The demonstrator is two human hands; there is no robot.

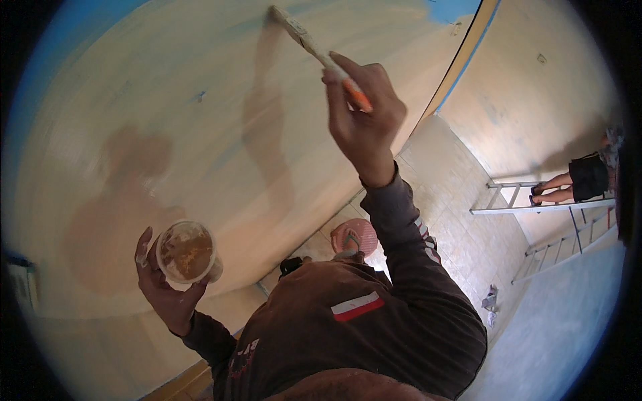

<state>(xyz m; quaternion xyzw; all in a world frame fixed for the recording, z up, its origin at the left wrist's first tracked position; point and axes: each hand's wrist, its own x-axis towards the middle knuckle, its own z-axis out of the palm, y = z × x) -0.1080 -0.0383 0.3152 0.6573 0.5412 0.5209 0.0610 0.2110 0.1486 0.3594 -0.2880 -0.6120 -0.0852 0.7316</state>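
Observation:
My right hand (366,110) is closed round the handle of a paintbrush (304,41), raised toward the top of the view. The brush is pale and paint-smeared, with an orange handle end, and its bristle tip meets or nearly meets the cream-and-blue painted wall (200,167). Lower on the left, my left hand (167,294) grips a round clear plastic cup (212,248) from below and the side. Brownish-tan paint (187,252) lies inside it, and the cup's inner wall is coated. Pale paint smears mark a left finger.
A person's legs (558,189) stand on a metal stepladder (508,208) at the far right. Below me, a sandalled foot rests on a round pink stool or lid (358,235). A crumpled item (490,304) lies on the tiled floor (435,194). A wall corner with a blue stripe (465,63) rises nearby.

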